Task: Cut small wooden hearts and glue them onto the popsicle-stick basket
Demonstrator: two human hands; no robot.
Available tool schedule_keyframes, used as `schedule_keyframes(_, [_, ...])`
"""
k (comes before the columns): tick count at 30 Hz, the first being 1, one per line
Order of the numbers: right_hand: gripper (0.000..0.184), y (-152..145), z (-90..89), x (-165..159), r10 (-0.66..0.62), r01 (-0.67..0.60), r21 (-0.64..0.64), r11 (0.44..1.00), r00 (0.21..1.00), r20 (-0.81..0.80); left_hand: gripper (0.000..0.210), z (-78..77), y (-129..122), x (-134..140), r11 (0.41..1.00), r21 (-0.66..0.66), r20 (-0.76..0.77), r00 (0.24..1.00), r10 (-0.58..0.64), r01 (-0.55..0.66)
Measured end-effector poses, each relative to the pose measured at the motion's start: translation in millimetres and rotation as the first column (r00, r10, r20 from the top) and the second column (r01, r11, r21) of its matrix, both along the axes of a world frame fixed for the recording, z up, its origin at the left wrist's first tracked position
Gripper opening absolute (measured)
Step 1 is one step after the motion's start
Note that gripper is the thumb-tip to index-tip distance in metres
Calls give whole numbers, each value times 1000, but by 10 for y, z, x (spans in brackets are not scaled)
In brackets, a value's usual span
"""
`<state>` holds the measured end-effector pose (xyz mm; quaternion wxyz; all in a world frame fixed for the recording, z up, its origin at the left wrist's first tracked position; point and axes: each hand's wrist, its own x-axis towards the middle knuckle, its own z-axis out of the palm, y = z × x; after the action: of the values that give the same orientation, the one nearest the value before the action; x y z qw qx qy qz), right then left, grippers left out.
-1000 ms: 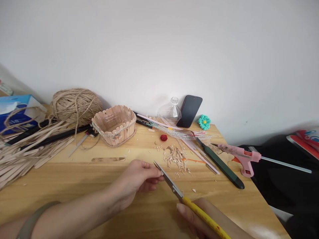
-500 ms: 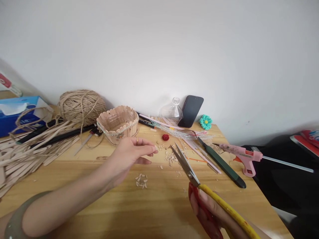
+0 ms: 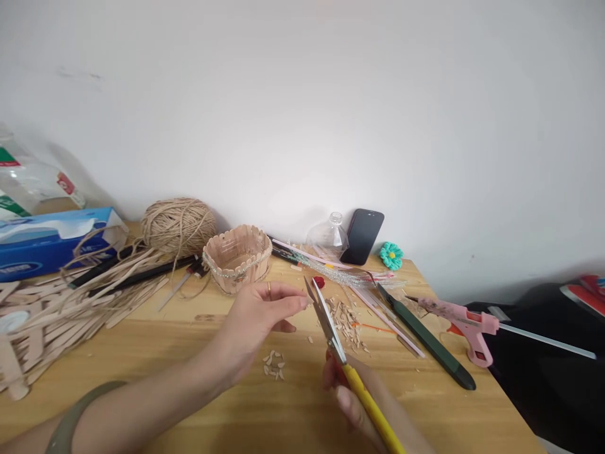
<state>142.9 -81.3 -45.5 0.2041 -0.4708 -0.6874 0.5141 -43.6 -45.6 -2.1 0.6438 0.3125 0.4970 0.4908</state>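
Note:
My left hand (image 3: pixel 265 318) is closed in a pinch, thumb against fingers, on a tiny pale wood chip (image 3: pixel 310 301), mostly hidden by the fingertips. Held in my right hand (image 3: pixel 352 394) are scissors (image 3: pixel 333 328) with yellow and red handles. Their blades are slightly parted, tips up beside the left fingertips. Below the left hand, several cut wood chips lie in a small ring (image 3: pixel 274 365) on the wooden table (image 3: pixel 198 353). A looser pile of wood slivers (image 3: pixel 347 321) is spread right of the blades. Behind the blade tips sits a dark red bead-like piece (image 3: pixel 319 282).
A craft-stick basket (image 3: pixel 236 258), a twine ball (image 3: pixel 178 226) and a blue tissue pack (image 3: pixel 57 246) stand at the back left, above loose craft sticks (image 3: pixel 47 334). Rightward are a phone (image 3: pixel 362 236), a green flower (image 3: pixel 391 255), a green-handled tool (image 3: pixel 430 340) and a pink glue gun (image 3: pixel 472 328).
My right hand has brought the scissors leftward and up, so their tips are now next to the left fingertips. The blades look narrower apart. The camera view has shifted, lowering the table scene.

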Motion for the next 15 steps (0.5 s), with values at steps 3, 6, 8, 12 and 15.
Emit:
schedule_keyframes(3, [65, 9, 77, -54, -25, 23, 38, 999, 997, 71, 7, -4, -7, 11, 1000, -1, 3, 1000, 15, -15])
schedule_keyframes(6, [65, 11, 128, -102, -42, 35, 55, 998, 992, 120, 6, -4, -21, 21, 999, 14, 21, 999, 34, -34])
schedule_keyframes(8, [64, 1, 168, -133, -53, 48, 39, 998, 989, 138, 6, 1, -29, 26, 999, 21, 33, 999, 40, -41])
schedule_keyframes(12, [57, -32, 256, -181, -103, 98, 46, 994, 987, 126, 7, 14, -35, 27, 999, 9, 33, 999, 40, -40])
schedule_keyframes(15, [54, -27, 252, -190, -108, 106, 39, 994, 992, 62, 6, 25, -28, 12, 1000, 6, 45, 999, 13, -14])
